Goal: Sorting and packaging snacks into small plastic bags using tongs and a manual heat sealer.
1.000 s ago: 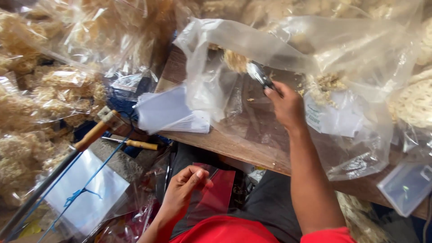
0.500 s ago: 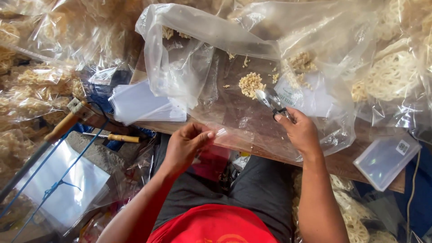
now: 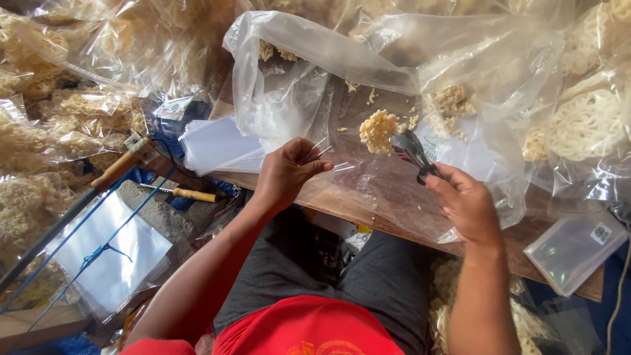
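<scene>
Right hand (image 3: pixel 465 200) grips tongs (image 3: pixel 413 152) (noodle clump (image 3: pixel 379 130) pinched); left hand (image 3: pixel 287 172) seemingly pinches bag (image 3: pixel 338 172).

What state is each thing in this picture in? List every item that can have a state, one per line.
Left hand: pinching a small clear bag.
Small clear bag: held by its edge, looks empty.
Right hand: gripping metal tongs.
Metal tongs: shut on a noodle clump.
Noodle clump: lifted in the tongs.
Large plastic sheet: crumpled, spread over the wooden table.
Wooden-handled tool: lying untouched.
</scene>
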